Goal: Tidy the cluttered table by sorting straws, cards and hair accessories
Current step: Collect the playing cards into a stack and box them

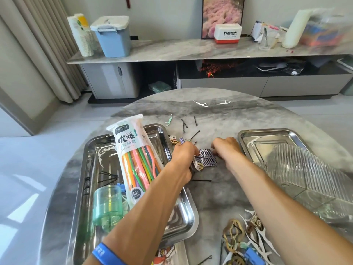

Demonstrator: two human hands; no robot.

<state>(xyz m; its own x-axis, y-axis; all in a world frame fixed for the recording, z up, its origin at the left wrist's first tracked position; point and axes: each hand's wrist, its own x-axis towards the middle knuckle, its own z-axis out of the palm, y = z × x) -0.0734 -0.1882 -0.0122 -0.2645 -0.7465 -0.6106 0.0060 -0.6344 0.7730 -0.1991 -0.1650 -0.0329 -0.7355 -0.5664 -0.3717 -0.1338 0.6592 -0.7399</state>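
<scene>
A blue-backed playing card [208, 161] lies on the grey marble table [219, 119] between my hands. My left hand [184, 156] grips a thin bundle of cards: a purple-striped end [181, 140] sticks out above the fist, and a gold hair clip [199, 166] shows below it. My right hand [227, 148] has its fingers curled down onto the card's right edge; the fingertips are hidden. A packet of coloured straws [137, 157] leans in the left steel tray [89, 169]. Black bobby pins [184, 124] lie beyond my hands.
The left tray also holds a green cup [107, 205], bobby pins [108, 177] and a floss pick [100, 156]. The right tray [246, 134] carries a clear ribbed container [298, 169]. White floss picks [200, 103] lie far off. Hair clips and picks [234, 236] are heaped at the near edge.
</scene>
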